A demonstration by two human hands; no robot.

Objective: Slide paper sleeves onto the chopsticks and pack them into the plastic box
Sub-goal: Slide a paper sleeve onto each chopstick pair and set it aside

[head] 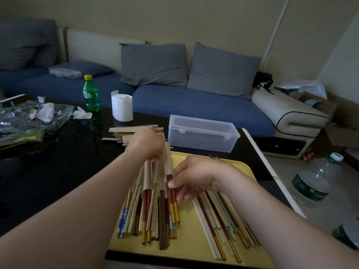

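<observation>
My left hand (149,146) grips the sleeved bundle (147,177), my right hand (196,177) pinches a red pair (172,193) — next, push its sleeve (168,166) home, then the plastic box (202,133).

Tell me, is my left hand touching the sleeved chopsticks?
Touching. The head view shows the left hand gripping the sleeved chopsticks at their top ends.
</observation>
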